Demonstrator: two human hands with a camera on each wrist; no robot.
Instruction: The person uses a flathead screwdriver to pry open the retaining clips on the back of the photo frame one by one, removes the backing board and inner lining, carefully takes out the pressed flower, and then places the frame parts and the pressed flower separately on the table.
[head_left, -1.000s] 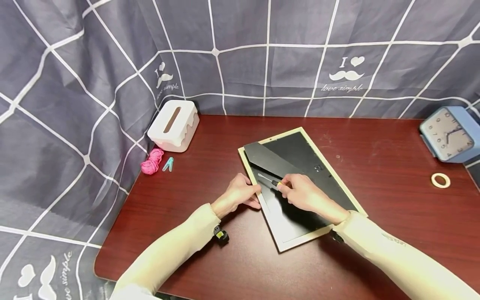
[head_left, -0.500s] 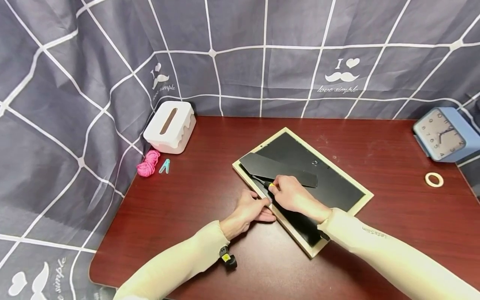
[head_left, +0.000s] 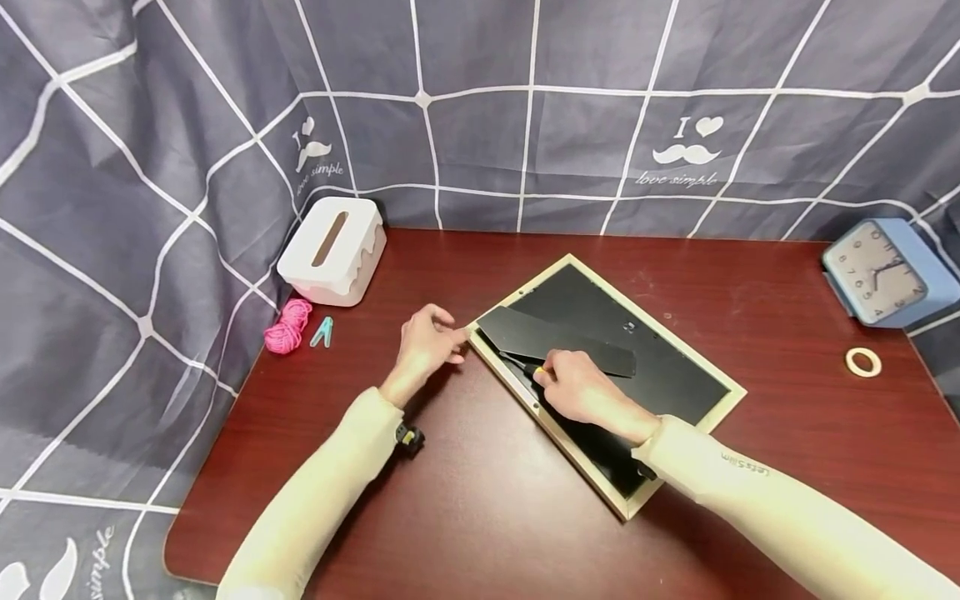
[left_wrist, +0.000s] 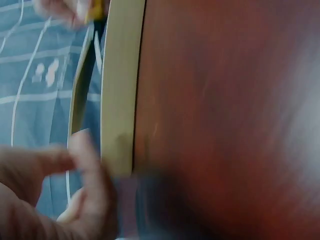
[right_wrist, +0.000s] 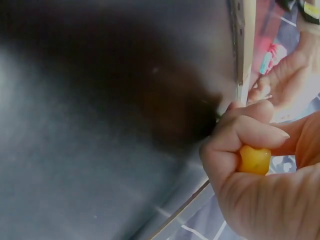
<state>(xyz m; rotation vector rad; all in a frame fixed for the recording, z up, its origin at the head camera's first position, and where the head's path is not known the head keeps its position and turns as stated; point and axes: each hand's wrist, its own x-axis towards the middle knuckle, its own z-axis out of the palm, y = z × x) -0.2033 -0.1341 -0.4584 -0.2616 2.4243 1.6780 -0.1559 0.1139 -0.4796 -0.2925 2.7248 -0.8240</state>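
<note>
A picture frame (head_left: 567, 441) with a pale rim and black back lies face down on the table. Its black stand leg (head_left: 562, 333) is tipped out across the back. My right hand (head_left: 588, 390) grips a screwdriver by its yellow-and-black handle (right_wrist: 255, 160). The screwdriver's shaft (head_left: 513, 359) points to the frame's near left rim, beside the stand leg. At the frame's left corner is my left hand (head_left: 426, 342), fingers loosely bent, fingertips right at the rim. In the left wrist view that hand (left_wrist: 75, 200) is blurred beside the end of the rim.
A white tissue box (head_left: 333, 250) stands at the back left, with pink yarn (head_left: 288, 327) and a teal clip (head_left: 322, 332) before it. On the right are a blue clock (head_left: 888, 271) and a cream ring (head_left: 863, 362). A grey checked curtain (head_left: 480, 133) hangs behind the table.
The frame has turned counterclockwise. My left hand has let go of the frame's near left side and moved up-left to its corner. The screwdriver tip has lowered toward the rim.
</note>
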